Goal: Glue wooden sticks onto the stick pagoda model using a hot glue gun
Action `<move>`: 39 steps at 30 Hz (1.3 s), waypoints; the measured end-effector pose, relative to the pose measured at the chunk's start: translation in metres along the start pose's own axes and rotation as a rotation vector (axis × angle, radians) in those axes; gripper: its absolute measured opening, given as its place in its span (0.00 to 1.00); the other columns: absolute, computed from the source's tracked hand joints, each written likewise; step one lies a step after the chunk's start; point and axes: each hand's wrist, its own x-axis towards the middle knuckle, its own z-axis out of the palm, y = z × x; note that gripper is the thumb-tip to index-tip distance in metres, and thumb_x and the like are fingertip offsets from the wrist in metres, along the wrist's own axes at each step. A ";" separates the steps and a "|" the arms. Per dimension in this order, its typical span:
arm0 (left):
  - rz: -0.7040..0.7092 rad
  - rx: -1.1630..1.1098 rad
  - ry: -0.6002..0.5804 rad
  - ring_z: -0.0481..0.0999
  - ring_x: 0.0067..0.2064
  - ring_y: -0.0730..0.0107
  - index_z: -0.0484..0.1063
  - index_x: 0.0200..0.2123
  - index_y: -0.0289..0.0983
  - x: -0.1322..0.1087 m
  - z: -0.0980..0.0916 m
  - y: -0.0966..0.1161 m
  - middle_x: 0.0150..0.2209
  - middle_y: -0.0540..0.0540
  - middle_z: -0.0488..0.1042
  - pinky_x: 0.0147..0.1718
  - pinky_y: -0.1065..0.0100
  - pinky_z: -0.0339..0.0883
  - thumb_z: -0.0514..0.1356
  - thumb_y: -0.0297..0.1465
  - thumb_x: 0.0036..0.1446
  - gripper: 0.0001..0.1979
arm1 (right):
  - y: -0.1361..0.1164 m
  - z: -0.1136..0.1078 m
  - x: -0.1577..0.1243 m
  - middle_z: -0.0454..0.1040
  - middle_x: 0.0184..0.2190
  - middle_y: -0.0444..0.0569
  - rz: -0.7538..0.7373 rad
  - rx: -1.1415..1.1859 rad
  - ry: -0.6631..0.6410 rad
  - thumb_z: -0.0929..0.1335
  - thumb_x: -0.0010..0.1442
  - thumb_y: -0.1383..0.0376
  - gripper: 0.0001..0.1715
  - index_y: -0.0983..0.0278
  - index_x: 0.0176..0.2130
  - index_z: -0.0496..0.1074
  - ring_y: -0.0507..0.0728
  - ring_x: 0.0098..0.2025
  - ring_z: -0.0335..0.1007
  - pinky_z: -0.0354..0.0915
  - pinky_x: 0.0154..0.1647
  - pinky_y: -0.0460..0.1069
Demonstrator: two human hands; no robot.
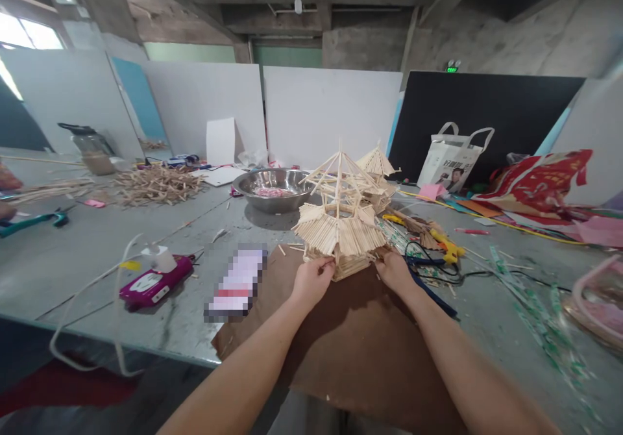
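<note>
A pagoda model of thin wooden sticks (339,230) stands upright on a brown board (360,337). Its lower roof is covered with sticks, while the upper roof is a bare frame. At the base's left corner, my left hand (314,281) is closed, thumb and finger pinching the edge. My right hand (394,269) grips the base at its right side, with its fingertips partly hidden by the model. Right behind it stands a second stick pagoda (377,162), with a covered top roof.
A steel bowl (273,188) sits behind left. Loose sticks (156,185) are heaped farther left. A phone (237,282) and a purple power strip (156,282) lie left of the board. A yellow glue gun (446,248) with a cable lies right, near plastic wrappers (530,324).
</note>
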 end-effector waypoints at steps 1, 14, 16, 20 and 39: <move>-0.004 -0.001 0.000 0.72 0.30 0.67 0.76 0.34 0.37 0.000 0.000 0.000 0.30 0.46 0.77 0.31 0.70 0.61 0.52 0.33 0.47 0.15 | 0.001 0.000 0.001 0.71 0.37 0.53 -0.002 0.012 -0.003 0.57 0.49 0.73 0.19 0.69 0.37 0.71 0.56 0.42 0.62 0.55 0.45 0.47; -0.125 0.039 0.209 0.62 0.22 0.71 0.67 0.15 0.36 0.012 -0.014 -0.011 0.14 0.51 0.62 0.21 0.73 0.50 0.50 0.38 0.47 0.16 | -0.017 0.000 -0.001 0.71 0.38 0.53 -0.023 0.145 -0.029 0.59 0.47 0.73 0.19 0.68 0.38 0.71 0.55 0.46 0.61 0.55 0.46 0.46; -0.117 -0.001 0.231 0.62 0.22 0.72 0.65 0.14 0.36 0.012 -0.013 -0.014 0.14 0.51 0.60 0.21 0.73 0.49 0.49 0.39 0.47 0.18 | -0.018 0.000 -0.001 0.71 0.37 0.53 -0.026 0.169 -0.027 0.59 0.46 0.73 0.18 0.68 0.35 0.71 0.55 0.44 0.62 0.56 0.45 0.46; -0.123 -0.069 0.208 0.63 0.24 0.71 0.66 0.15 0.36 0.013 -0.011 -0.013 0.15 0.51 0.62 0.22 0.73 0.52 0.50 0.39 0.46 0.16 | -0.017 0.003 -0.001 0.71 0.32 0.51 0.007 0.239 -0.019 0.59 0.45 0.72 0.15 0.66 0.31 0.70 0.55 0.36 0.64 0.58 0.39 0.47; -0.191 -0.340 0.078 0.67 0.27 0.71 0.72 0.24 0.33 0.026 -0.003 -0.003 0.21 0.50 0.70 0.27 0.72 0.57 0.57 0.38 0.40 0.14 | -0.017 0.019 -0.003 0.71 0.29 0.47 0.035 0.587 0.013 0.60 0.43 0.67 0.18 0.67 0.37 0.67 0.54 0.31 0.65 0.61 0.34 0.48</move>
